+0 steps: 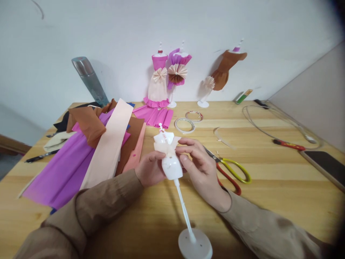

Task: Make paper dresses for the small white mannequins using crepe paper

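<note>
A small white dress-form mannequin (173, 168) on a thin stand leans in front of me, its round base toward my body. Around its chest lies a cream crepe paper strip (161, 147), crossed at the front, one end sticking up at the right. My left hand (151, 168) grips the torso from the left, thumb on the strip's lower edge; its other fingers are hidden behind. At the right side, my right hand (198, 165) has bent fingers closed on the strip, with the fingertips against the torso.
Crepe paper sheets (67, 165) are heaped at left beside a steel bottle (90, 81). Scissors (229, 171) lie right of my hand, tape rolls (184, 125) beyond. Dressed mannequins (159, 84) stand along the wall. A phone (326, 167), red-handled tool (289, 145) and cable lie far right.
</note>
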Demonstrator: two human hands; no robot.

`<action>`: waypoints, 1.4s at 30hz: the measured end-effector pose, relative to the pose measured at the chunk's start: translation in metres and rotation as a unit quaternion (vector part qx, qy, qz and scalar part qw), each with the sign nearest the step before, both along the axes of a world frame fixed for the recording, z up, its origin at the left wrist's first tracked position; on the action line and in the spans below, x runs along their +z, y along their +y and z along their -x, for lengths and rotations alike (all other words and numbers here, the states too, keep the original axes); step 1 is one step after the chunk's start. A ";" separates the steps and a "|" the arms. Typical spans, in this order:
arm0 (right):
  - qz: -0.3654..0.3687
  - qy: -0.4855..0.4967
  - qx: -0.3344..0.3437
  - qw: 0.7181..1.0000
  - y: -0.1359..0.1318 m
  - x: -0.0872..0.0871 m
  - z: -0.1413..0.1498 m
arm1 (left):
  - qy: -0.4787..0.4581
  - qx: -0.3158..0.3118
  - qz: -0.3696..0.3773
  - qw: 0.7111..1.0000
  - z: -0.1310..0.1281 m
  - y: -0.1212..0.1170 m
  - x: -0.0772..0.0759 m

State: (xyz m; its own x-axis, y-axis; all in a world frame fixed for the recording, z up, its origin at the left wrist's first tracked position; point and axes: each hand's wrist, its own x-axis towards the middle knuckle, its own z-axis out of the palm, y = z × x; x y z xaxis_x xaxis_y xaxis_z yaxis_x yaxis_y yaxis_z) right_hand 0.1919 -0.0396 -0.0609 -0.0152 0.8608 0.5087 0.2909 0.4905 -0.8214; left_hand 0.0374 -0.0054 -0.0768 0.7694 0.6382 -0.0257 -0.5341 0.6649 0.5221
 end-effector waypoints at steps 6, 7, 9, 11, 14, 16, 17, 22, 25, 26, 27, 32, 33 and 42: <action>0.001 -0.007 0.011 1.000 -0.001 0.000 0.002 | 0.005 -0.008 0.009 1.000 0.000 -0.002 0.000; 0.005 -0.004 0.012 1.000 0.000 0.000 0.002 | 0.009 -0.005 0.016 1.000 0.000 -0.001 0.000; 0.015 0.003 0.011 1.000 0.000 -0.002 0.002 | 0.017 -0.001 0.028 0.999 0.000 -0.001 -0.001; 0.023 0.008 0.008 1.000 0.000 -0.004 0.002 | 0.021 -0.001 0.033 0.999 0.000 0.000 -0.001; 0.027 0.012 0.011 0.999 -0.001 -0.005 0.003 | 0.020 -0.007 0.029 0.999 -0.001 0.000 -0.002; 0.026 0.011 0.016 0.999 -0.002 -0.005 0.003 | 0.020 -0.011 0.026 0.999 -0.001 -0.001 -0.002; 0.025 0.009 0.019 0.999 -0.003 -0.004 0.003 | 0.021 -0.013 0.024 0.999 -0.001 -0.001 -0.003; 0.063 -0.030 0.029 0.997 -0.005 -0.002 0.004 | 0.032 0.016 0.022 0.999 -0.004 -0.002 -0.002; 0.109 -0.046 0.028 0.993 -0.004 -0.003 0.005 | 0.043 0.046 0.016 0.998 -0.006 -0.004 0.000; 0.119 -0.052 0.024 0.991 -0.004 -0.004 0.006 | 0.048 0.051 0.014 0.997 -0.006 -0.004 0.000; 0.126 -0.062 0.020 0.990 -0.004 -0.005 0.006 | 0.055 0.053 0.014 0.997 -0.007 -0.005 0.000; 0.140 -0.154 0.031 0.978 -0.008 -0.010 0.004 | 0.089 0.039 0.030 0.995 -0.005 -0.005 -0.004; 0.132 -0.170 0.037 0.976 -0.009 -0.011 0.003 | 0.090 0.044 0.025 0.995 -0.006 -0.005 -0.005; 0.123 -0.145 0.082 0.978 -0.007 -0.009 -0.012 | 0.218 0.079 -0.068 0.970 -0.003 -0.002 0.003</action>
